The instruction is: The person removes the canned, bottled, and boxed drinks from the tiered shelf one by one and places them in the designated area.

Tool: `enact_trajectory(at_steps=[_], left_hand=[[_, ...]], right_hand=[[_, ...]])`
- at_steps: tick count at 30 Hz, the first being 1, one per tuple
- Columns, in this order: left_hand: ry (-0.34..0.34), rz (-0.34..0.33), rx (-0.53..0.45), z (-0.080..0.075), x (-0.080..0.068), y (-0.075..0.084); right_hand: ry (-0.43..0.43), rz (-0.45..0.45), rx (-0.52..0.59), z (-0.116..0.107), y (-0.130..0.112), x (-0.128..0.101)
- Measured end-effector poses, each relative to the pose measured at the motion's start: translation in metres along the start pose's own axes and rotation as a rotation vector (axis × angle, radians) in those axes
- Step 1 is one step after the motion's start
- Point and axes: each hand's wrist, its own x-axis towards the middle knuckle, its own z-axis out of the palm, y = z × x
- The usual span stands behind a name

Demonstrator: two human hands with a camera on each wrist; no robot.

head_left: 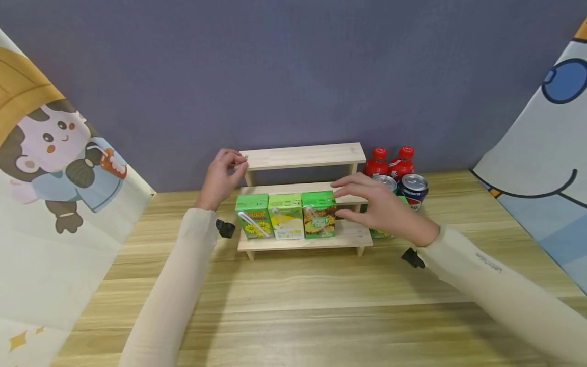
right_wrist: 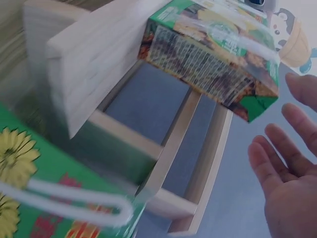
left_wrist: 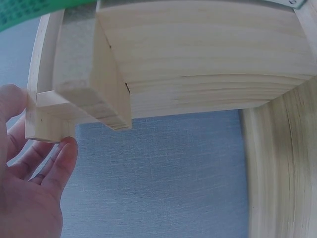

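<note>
Bare pale wood-grain counter (head_left: 293, 306) fills the foreground, crossed by two cream sleeves. On it stands a stepped shelf (head_left: 302, 156) of unfinished light wood, three tiers rising toward the wall. Its lowest tier carries three green drink cartons in a row, touching side by side: a left carton (head_left: 253, 216) printed with yellow flowers and a straw taped across its face, a paler middle carton (head_left: 286, 216), and a right carton (head_left: 319, 214) with a darker pattern.

The right hand (head_left: 380, 206) hovers just right of the right carton, fingers straight and spread, holding nothing; the wrist view shows a clear gap between its fingertips (right_wrist: 267, 153) and the carton. It partly hides another green carton (head_left: 382, 233) lying beside the shelf's right end.

The left hand (head_left: 222, 176) rests its curled fingertips on the top tier's left corner.

Beyond the right hand stand two cans (head_left: 414, 189) with silver tops, and behind them two red-capped bottles (head_left: 390, 162) against the grey-blue wall (head_left: 293, 76). Cartoon-printed cloth hangs at both sides.
</note>
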Motion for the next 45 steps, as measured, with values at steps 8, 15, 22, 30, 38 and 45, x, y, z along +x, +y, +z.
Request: enact_trajectory(at_steps=[8,15,22,30,38,45], left_hand=[[0.001,-0.005,0.003,0.000,-0.001,-0.002],[-0.001,-0.004,0.005,0.000,0.000,-0.001],[0.003,0.001,-0.005,0.000,0.001,-0.001],[-0.002,-0.003,-0.003,0.000,0.000,-0.002],[0.000,-0.004,-0.008,0.001,0.001,-0.002],[0.004,0.001,-0.005,0.001,0.001,-0.003]], right_hand=[[-0.112,0.043,0.024,0.010,-0.008,0.017],[-0.140,0.062,0.030,0.014,-0.007,0.022],[-0.112,0.032,0.012,0.016,-0.005,0.023],[-0.032,-0.049,0.026,0.019,-0.004,0.021],[0.063,-0.058,-0.010,0.002,-0.010,0.018],[0.103,-0.063,-0.062,-0.025,-0.017,0.016]])
